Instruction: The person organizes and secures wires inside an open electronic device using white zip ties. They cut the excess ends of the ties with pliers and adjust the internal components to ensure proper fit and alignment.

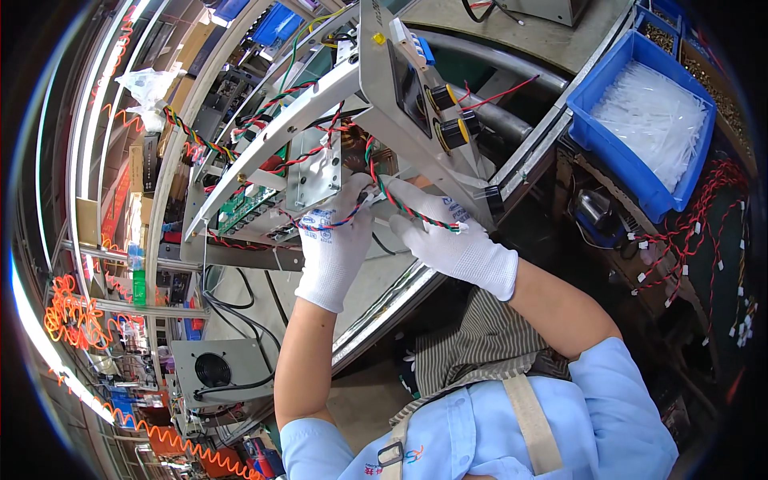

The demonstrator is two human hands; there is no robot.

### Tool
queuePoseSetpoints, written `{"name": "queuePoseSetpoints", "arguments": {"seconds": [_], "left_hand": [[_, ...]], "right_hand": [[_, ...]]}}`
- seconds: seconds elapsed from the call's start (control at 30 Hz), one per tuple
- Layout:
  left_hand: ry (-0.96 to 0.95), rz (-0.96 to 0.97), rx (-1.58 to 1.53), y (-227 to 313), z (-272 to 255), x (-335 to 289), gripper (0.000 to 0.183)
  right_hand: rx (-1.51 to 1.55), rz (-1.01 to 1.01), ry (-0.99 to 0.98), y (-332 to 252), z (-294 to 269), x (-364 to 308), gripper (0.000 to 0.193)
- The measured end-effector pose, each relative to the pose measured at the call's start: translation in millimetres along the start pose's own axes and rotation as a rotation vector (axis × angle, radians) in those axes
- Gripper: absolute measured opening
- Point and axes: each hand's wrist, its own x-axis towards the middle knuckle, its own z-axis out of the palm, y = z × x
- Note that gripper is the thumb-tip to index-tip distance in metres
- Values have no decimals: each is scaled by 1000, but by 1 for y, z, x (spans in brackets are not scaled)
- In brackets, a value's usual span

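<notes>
Both my hands wear white knit gloves and meet inside an open grey metal machine housing. My left hand is closed beside a metal bracket, its fingertips at a small bundle of wires. A red and blue twisted wire crosses its fingers. My right hand has its fingers bent toward the same spot; what they pinch is too small to make out. Over its back hangs a red, green and black twisted cable ending in a white connector. A copper coil shows behind the hands.
A green circuit board sits in the housing's left part. At right stands a blue bin of white cable ties, with red wires with white plugs hanging below. Black-yellow knobs stick out of the panel. Another grey housing stands lower left.
</notes>
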Motion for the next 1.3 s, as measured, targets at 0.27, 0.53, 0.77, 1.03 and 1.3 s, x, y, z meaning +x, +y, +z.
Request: {"name": "queuePoseSetpoints", "arguments": {"seconds": [0.27, 0.53, 0.77, 1.03, 1.3], "left_hand": [[25, 56, 33, -2, 2, 2, 28], [-61, 27, 62, 2, 5, 0, 26], [-64, -110, -74, -1, 3, -3, 25], [59, 169, 175, -21, 20, -10, 16], [119, 59, -192, 7, 22, -125, 50]], "right_hand": [[88, -70, 61, 27, 20, 7, 55], [191, -102, 104, 30, 34, 1, 57], [-88, -262, 317, 28, 32, -30, 51], [430, 83, 323, 7, -21, -97, 32], [241, 4, 553, 16, -77, -104, 28]]}}
